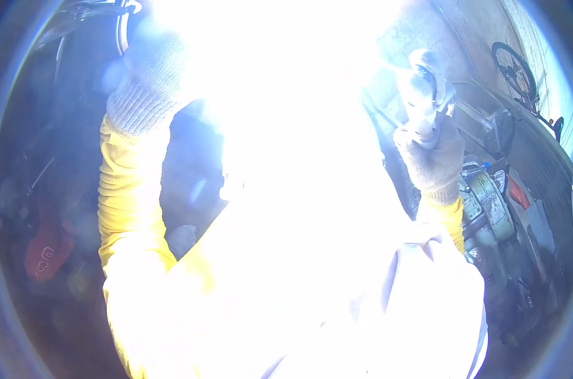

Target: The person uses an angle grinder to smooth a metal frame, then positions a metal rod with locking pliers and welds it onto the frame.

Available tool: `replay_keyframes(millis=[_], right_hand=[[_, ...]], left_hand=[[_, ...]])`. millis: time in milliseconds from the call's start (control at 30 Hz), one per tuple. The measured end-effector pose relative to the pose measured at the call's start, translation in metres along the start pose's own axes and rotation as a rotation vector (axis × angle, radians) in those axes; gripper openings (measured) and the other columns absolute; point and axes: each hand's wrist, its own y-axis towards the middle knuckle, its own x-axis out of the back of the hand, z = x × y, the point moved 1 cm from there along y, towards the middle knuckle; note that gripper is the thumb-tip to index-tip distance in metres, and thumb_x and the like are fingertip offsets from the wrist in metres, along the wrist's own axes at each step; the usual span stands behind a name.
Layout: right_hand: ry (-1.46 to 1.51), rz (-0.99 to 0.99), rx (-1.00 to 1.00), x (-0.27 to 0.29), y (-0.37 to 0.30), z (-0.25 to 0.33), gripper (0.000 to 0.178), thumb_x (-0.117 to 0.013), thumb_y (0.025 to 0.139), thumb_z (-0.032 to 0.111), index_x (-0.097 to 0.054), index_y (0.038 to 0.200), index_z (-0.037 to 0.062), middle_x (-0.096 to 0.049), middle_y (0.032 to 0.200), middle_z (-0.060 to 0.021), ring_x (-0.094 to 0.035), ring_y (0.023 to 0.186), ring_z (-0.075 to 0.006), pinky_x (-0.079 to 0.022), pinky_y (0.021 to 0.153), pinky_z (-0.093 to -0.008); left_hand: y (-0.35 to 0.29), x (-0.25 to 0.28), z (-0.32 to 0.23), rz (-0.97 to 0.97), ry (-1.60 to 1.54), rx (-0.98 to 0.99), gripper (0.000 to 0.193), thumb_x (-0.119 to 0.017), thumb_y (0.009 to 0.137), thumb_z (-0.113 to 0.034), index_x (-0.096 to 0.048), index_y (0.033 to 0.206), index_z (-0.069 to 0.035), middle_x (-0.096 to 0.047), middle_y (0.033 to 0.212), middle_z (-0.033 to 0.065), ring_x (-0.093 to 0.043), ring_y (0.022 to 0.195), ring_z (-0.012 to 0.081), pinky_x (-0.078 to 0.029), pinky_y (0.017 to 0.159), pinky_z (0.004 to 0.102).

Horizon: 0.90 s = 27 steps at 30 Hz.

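Note:
A very bright white glare fills the middle of the view and washes out whatever lies between my hands. My left hand (148, 85), in a grey knitted glove below which a yellow sleeve shows, reaches up at the left beside a curved pale metal piece (122, 30). Its fingers are lost in the glare. At the right edge of the glare, my right hand (430, 155) is raised in a similar glove. Its fingers look curled around something I cannot make out, partly overexposed.
Right of my right arm stands a worn greenish machine (490, 205) with a red part (518, 193) beside it. A bicycle wheel (514, 71) shows by the far right wall. On the dark left side lies a red object (48, 249).

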Motion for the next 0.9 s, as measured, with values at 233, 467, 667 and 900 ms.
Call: replay_keyframes(millis=[233,467,667,900], right_hand=[[0.547,-0.117,-0.560,0.000,-0.015,0.005,0.047,-0.081,0.084,0.020,-0.065,0.123,-0.0023,-0.072,0.091,-0.0060,-0.068,0.079,-0.0140,-0.054,0.074,-0.0293],[0.465,-0.015,-0.501,-0.007,-0.013,0.003,0.045,-0.084,0.084,0.023,-0.065,0.117,-0.0016,-0.072,0.089,-0.0074,-0.067,0.078,-0.0133,-0.054,0.075,-0.0293],[0.407,0.021,-0.518,-0.009,-0.010,0.005,0.050,-0.085,0.082,0.026,-0.064,0.117,-0.0031,-0.073,0.091,-0.0106,-0.069,0.079,-0.0162,-0.055,0.077,-0.0323],[0.392,0.067,-0.543,-0.008,-0.006,0.006,0.053,-0.086,0.082,0.028,-0.064,0.119,-0.0028,-0.074,0.093,-0.0131,-0.071,0.081,-0.0182,-0.056,0.079,-0.0334]], left_hand=[[0.036,0.025,-0.010,-0.565,-0.353,-0.063,0.027,-0.082,0.069,-0.020,-0.072,0.094,-0.016,-0.073,0.099,0.0024,-0.070,0.110,0.0333,-0.054,0.091,0.0459],[0.038,0.034,-0.012,-0.602,-0.398,-0.080,0.021,-0.079,0.074,-0.015,-0.072,0.094,-0.016,-0.074,0.098,0.0026,-0.070,0.108,0.0337,-0.054,0.088,0.0458],[0.037,0.036,-0.010,-0.612,-0.355,-0.100,0.024,-0.078,0.074,-0.012,-0.072,0.097,-0.017,-0.074,0.098,0.0023,-0.070,0.107,0.0333,-0.054,0.087,0.0462],[0.037,0.038,-0.009,-0.640,-0.416,-0.084,0.026,-0.076,0.075,-0.011,-0.071,0.099,-0.017,-0.074,0.099,0.0025,-0.070,0.107,0.0328,-0.055,0.088,0.0464]])
